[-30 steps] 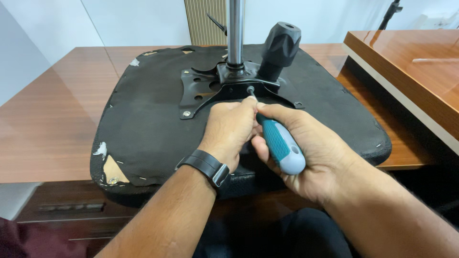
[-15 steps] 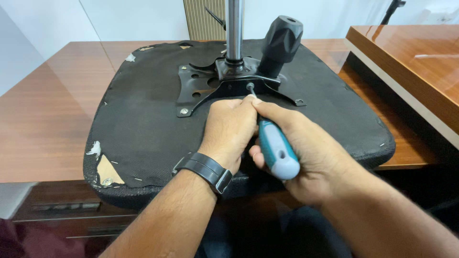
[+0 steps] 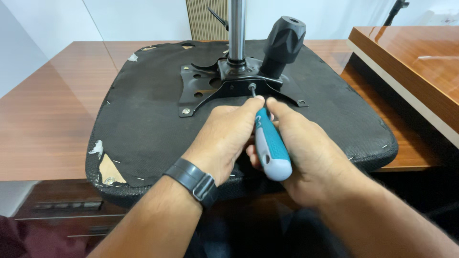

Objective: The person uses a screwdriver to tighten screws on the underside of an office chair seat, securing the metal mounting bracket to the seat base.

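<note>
Screwdriver lower, in both hands

Looks like an office. Polished wooden desks are set side by side, with a drawer unit underneath. Plain white walls are seen behind.

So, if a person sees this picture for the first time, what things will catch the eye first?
First the teal and grey screwdriver in the middle, held by both the left hand and the right hand, its tip at a screw on the black metal bracket. This bracket sits on an upturned black chair seat lying on a wooden table. A shiny metal column rises from the bracket, with a black knob beside it.
</note>
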